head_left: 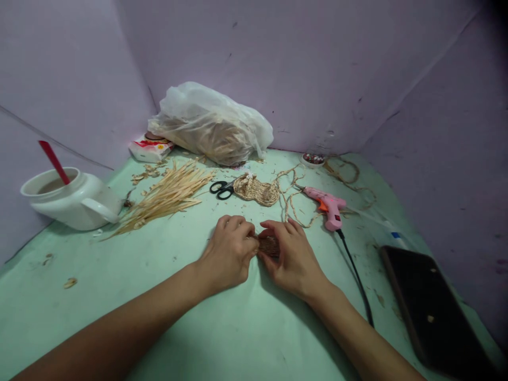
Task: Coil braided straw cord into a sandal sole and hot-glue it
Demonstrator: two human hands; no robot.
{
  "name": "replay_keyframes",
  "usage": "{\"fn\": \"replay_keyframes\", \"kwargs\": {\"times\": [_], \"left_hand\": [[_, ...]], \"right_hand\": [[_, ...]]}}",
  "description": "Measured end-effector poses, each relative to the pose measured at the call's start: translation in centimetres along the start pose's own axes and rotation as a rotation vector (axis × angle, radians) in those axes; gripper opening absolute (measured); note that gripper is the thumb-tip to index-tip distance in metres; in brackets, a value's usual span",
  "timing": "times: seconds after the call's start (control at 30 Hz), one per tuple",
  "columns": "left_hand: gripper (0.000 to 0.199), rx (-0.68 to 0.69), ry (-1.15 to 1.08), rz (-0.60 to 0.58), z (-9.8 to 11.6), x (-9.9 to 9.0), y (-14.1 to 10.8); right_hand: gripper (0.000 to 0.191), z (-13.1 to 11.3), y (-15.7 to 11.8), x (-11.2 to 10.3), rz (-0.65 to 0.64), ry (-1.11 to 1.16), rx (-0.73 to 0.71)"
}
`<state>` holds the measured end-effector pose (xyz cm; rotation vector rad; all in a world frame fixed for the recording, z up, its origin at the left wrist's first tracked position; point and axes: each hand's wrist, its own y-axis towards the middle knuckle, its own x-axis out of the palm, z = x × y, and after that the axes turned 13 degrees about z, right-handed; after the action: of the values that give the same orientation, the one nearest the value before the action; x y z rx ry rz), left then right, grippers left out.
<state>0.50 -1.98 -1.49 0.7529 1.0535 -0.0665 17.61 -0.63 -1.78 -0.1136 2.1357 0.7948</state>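
Observation:
A small brown woven piece (269, 246) lies between my two hands at the middle of the green table (214, 338). My right hand (291, 256) curls round it, thumb at the near side and fingers at the far side. At its left end, my left hand (232, 251) has its fingers closed on the edge, and they hide that part. Just beyond my hands rests a tan braided sole-shaped piece (260, 191), with black-handled scissors (224, 189) at its left end.
Dry straw strips (166, 196) and a white pitcher (91, 203) are at the left. Behind stand a plastic bag (214, 124) and a small box (150, 150). Right are braided cord (291, 203), a bead dish (313, 160), a pink glue gun (327, 203) with black cable, and a dark phone (432, 312).

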Motion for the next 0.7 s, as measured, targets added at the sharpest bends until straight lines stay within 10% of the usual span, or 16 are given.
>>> {"fn": "replay_keyframes", "kwargs": {"times": [0.7], "left_hand": [[0.015,-0.003,-0.008,0.005,0.27,0.37,0.19]], "right_hand": [[0.045,-0.04,0.28,0.52,0.006,0.057,0.066]]}}
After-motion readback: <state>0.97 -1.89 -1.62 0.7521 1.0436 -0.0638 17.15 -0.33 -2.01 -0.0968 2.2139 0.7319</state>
